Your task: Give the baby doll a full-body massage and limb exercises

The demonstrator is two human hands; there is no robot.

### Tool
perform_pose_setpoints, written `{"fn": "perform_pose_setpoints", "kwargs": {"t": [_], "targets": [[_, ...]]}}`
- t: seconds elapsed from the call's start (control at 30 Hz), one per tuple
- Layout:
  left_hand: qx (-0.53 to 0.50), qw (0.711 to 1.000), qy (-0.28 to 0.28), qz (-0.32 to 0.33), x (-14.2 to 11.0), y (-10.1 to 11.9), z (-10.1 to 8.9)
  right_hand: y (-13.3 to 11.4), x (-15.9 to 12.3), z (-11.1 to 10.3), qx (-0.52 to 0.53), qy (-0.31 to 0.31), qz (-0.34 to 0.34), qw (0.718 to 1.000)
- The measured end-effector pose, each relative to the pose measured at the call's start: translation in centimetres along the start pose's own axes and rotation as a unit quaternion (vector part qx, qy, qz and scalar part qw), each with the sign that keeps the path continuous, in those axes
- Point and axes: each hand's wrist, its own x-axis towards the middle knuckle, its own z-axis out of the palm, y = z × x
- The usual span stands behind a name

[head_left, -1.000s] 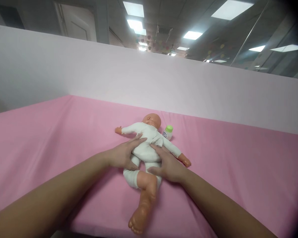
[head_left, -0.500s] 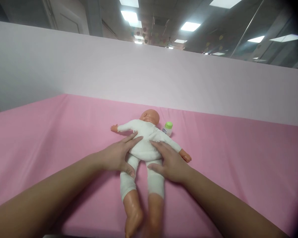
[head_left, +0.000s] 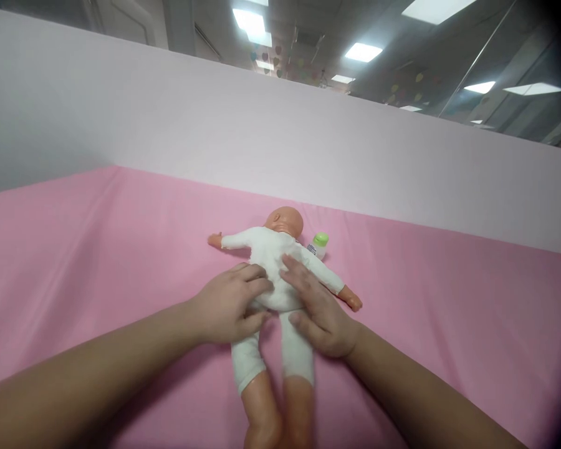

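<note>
A baby doll [head_left: 273,249] with a white cloth body lies face down, its head pointing away from me and its arms spread. My left hand [head_left: 231,302] rests at the left side of the doll's lower back and hip, fingers bent but apart. On the right side, my right hand [head_left: 322,312] lies along the lower back and hip, its fingers stretched out and the thumb over the upper leg. Neither hand is wrapped round anything. Near the doll's right-hand shoulder stands a small clear bottle with a green cap [head_left: 318,244].
Pink sheeting [head_left: 168,231] with soft creases covers the surface under the doll. A white padded wall [head_left: 215,131] runs along the back and left. Above it are glass panes and lit ceiling panels [head_left: 363,52].
My left hand has slid slightly down and its fingers have curled more; its thumb has moved inward off the leg. My right fingers have straightened. The view has tilted a little.
</note>
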Motion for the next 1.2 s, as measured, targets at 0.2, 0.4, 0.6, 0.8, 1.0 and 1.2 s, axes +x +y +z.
{"fn": "perform_pose_setpoints", "kwargs": {"t": [0.2,0.4,0.6,0.8,1.0,1.2], "targets": [[-0.006,1.000,0.007,-0.001,0.4,0.0,-0.5,-0.1,-0.1,0.5,-0.045,0.144,0.036,0.988],[0.036,0.996,0.075,0.015,-0.2,0.4,-0.5,-0.8,-0.2,0.4,-0.070,0.124,0.040,0.989],[0.025,0.998,0.023,0.045,0.2,1.7,0.1,-2.8,-0.1,0.9,-0.079,-0.013,0.074,0.994],[-0.013,0.999,-0.007,0.031,0.4,1.6,-0.3,-3.1,-0.1,0.7,-0.030,-0.026,0.037,0.999],[0.005,0.994,0.100,0.040,-0.1,1.5,-0.6,-2.6,-0.2,0.8,-0.043,0.083,0.059,0.994],[0.001,1.000,0.009,0.006,0.2,1.3,-0.3,-2.4,0.0,0.8,-0.008,-0.003,0.064,0.998]]}}
